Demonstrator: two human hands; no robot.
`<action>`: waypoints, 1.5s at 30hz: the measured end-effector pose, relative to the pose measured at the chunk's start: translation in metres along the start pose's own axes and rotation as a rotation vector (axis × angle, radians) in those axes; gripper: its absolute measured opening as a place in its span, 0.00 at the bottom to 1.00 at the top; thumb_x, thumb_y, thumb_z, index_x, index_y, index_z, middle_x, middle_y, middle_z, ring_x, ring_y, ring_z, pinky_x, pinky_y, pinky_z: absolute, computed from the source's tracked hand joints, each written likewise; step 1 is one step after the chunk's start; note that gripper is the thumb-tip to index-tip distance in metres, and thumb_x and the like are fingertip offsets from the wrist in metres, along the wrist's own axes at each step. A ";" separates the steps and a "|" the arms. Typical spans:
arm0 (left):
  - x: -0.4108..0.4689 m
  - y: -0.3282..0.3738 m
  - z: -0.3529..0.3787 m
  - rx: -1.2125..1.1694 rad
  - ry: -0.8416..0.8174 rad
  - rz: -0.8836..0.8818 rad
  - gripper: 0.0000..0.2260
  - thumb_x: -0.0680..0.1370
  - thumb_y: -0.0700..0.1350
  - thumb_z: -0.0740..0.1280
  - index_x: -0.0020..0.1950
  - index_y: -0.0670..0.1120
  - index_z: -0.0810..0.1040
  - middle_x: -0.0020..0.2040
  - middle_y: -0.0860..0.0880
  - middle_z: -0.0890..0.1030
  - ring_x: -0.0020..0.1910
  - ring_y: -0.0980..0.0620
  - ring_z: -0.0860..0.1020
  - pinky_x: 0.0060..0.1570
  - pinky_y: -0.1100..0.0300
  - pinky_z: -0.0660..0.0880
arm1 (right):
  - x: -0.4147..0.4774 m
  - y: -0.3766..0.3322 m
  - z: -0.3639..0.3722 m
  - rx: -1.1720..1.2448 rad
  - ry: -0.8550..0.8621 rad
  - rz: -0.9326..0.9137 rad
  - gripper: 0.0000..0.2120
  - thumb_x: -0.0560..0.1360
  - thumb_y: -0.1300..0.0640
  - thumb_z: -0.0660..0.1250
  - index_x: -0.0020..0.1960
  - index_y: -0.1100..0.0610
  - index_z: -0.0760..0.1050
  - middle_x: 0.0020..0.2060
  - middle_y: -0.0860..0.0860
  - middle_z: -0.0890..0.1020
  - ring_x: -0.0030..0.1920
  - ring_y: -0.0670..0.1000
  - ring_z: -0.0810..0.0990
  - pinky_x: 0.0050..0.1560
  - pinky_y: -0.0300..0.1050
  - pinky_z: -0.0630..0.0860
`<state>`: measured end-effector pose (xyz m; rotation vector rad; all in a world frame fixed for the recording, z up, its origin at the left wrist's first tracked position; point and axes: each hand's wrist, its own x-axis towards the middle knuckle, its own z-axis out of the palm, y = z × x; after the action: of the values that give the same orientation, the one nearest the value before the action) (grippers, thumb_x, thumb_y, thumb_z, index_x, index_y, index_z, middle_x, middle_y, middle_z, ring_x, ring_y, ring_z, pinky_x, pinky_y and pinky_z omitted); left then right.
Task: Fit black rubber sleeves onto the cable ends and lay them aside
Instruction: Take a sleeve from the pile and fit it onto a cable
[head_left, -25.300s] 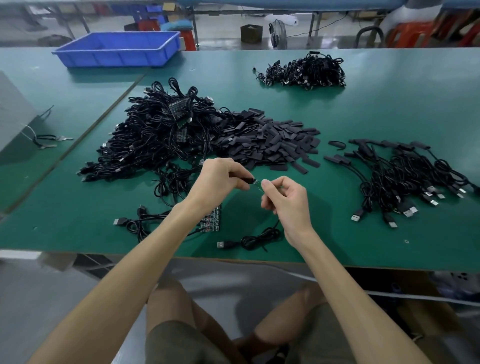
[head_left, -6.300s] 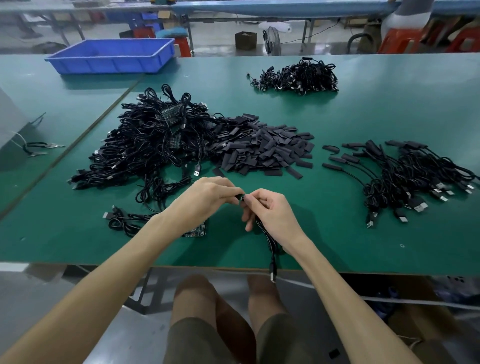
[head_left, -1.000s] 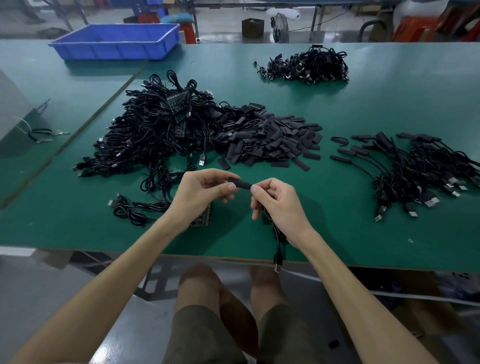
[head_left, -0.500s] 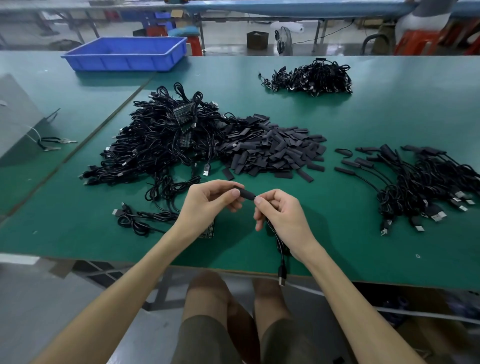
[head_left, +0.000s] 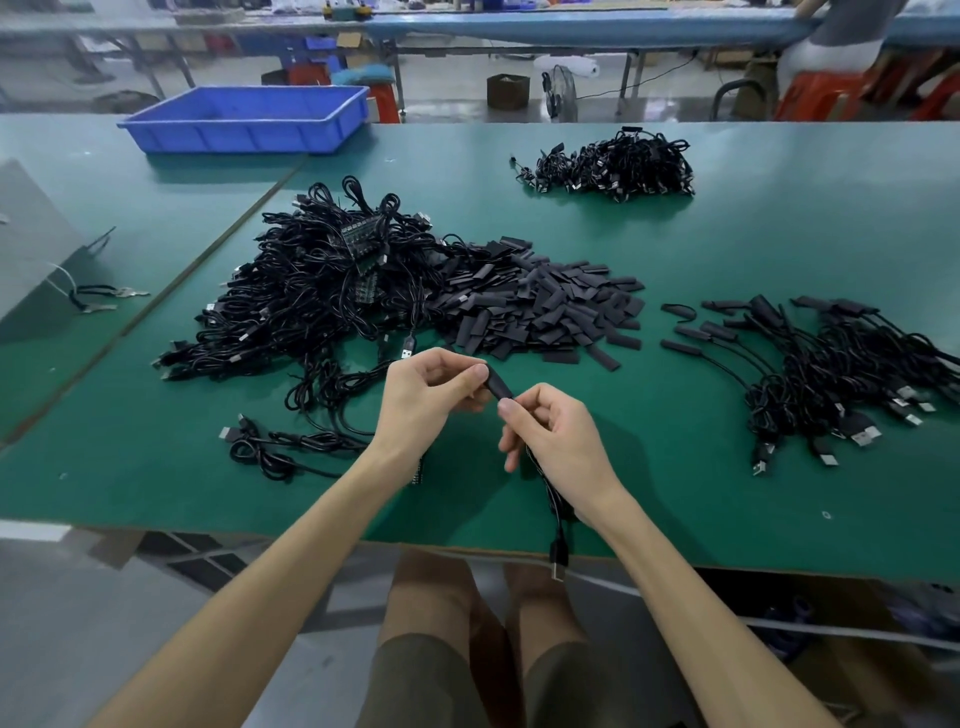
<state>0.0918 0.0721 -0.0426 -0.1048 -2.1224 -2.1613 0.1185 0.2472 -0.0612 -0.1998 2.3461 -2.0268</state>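
**Black rubber sleeve (head_left: 497, 385) — pinched at both ends**

Being held just above the green table (head_left: 727, 249), slanting down from left to right. Pinching its upper end between thumb and forefinger of the left hand (head_left: 426, 400), the remaining fingers curling underneath. Pinching its lower end with the thumb and fingertip of the right hand (head_left: 556, 436), the rest of that hand curling around the cable (head_left: 555, 499). Letting the cable trail out from under the right palm toward the table's near edge, with its USB plug (head_left: 558, 564) dangling just past that edge, above the knees.

Working just in front of a pile of loose sleeves (head_left: 545, 312), which is spreading leftward into a large heap of cables (head_left: 322, 296) and touching it. Keeping a small coiled cable bundle (head_left: 280, 447) near the left forearm, apart from the heap. Keeping a spread of sleeved cables (head_left: 841, 374) well off to the right, sleeved ends pointing left and plugs lying toward the near side.

Facing, further back, another tangled cable bundle (head_left: 613, 166) — well apart from everything else — and, on the neighbouring table at far left, a blue tray (head_left: 244, 119).
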 end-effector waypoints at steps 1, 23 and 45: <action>0.000 0.000 0.002 -0.009 0.001 -0.012 0.04 0.77 0.40 0.75 0.49 0.40 0.85 0.39 0.42 0.85 0.39 0.49 0.84 0.43 0.58 0.82 | 0.000 -0.001 0.000 -0.005 0.001 -0.003 0.12 0.83 0.54 0.68 0.47 0.62 0.75 0.34 0.54 0.85 0.29 0.55 0.82 0.41 0.51 0.78; 0.019 0.025 0.024 -0.047 0.114 -0.032 0.08 0.81 0.45 0.70 0.51 0.41 0.86 0.39 0.48 0.84 0.36 0.53 0.79 0.37 0.61 0.78 | 0.002 -0.004 0.006 0.073 0.025 -0.007 0.05 0.83 0.59 0.68 0.58 0.57 0.78 0.43 0.53 0.88 0.38 0.54 0.87 0.45 0.42 0.80; 0.020 0.020 0.020 0.024 -0.062 -0.090 0.09 0.82 0.45 0.69 0.55 0.41 0.84 0.48 0.46 0.87 0.42 0.53 0.84 0.41 0.60 0.80 | -0.002 -0.002 0.001 0.091 0.109 -0.038 0.03 0.81 0.59 0.70 0.53 0.58 0.79 0.40 0.53 0.87 0.34 0.54 0.86 0.44 0.46 0.81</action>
<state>0.0740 0.0911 -0.0197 -0.0764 -2.2276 -2.2090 0.1205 0.2463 -0.0598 -0.1346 2.3215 -2.2101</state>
